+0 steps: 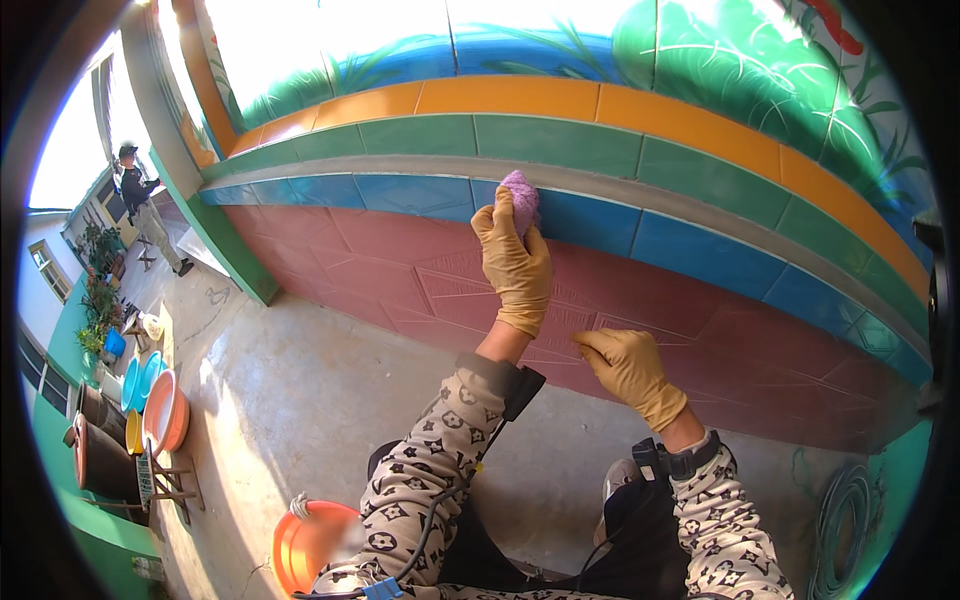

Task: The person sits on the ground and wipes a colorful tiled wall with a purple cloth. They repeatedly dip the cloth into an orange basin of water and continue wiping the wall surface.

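With tan-gloved fingers, my left hand (515, 270) grips a crumpled pink cloth (519, 188) against the strip of blue tiles (697, 247) just under a narrow grey band (400, 165). Lower and to the right, my right hand (625, 372), also gloved, is closed with finger and thumb pinched together in front of the pink lower tiles (350, 268); anything between those fingertips is too small to make out. Above the grey band run green tiles (555, 142), orange tiles (520, 95) and a painted plant mural (700, 60).
An orange bucket (292, 545) stands by my left arm on the concrete floor (240, 390). Several basins (160, 420), dark barrels (100, 465) and potted plants (98, 300) line the left side. Another person (140, 195) stands farther back left. A coiled hose (840, 525) lies at right.
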Available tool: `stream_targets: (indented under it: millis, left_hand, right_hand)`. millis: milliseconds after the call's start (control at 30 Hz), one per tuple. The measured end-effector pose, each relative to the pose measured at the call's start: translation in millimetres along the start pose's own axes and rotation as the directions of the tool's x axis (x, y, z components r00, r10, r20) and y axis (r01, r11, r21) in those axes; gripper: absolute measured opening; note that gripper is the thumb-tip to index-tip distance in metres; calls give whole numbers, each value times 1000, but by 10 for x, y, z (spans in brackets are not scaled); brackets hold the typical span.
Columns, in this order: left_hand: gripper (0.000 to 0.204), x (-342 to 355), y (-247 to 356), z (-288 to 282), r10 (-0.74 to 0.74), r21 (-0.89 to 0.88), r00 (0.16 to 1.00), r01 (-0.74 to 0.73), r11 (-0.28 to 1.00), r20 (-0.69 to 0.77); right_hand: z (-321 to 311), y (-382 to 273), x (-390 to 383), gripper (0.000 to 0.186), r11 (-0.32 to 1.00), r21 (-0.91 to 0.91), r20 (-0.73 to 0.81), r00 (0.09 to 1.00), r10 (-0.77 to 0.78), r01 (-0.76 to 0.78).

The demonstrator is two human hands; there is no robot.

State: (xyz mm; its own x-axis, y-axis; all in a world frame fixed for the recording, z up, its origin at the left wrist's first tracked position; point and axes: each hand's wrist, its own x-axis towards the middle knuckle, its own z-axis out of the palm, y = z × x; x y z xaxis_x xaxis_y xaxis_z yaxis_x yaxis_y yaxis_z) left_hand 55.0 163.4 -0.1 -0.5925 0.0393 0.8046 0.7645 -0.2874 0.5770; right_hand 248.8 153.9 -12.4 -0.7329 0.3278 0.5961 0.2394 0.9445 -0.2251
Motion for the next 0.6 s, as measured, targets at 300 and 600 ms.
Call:
stream_targets:
  millis: [300,600]
  left_hand:
    - [61,-273,436,84,-7,-81,955,32,996,296]
    - [50,-316,892,86,246,-404,761,23,914,600]
  right_hand:
    - [97,158,-155,17,999,-39,230,972,46,-37]
    - [106,233,-244,24,999,37,345,938,-36,24]
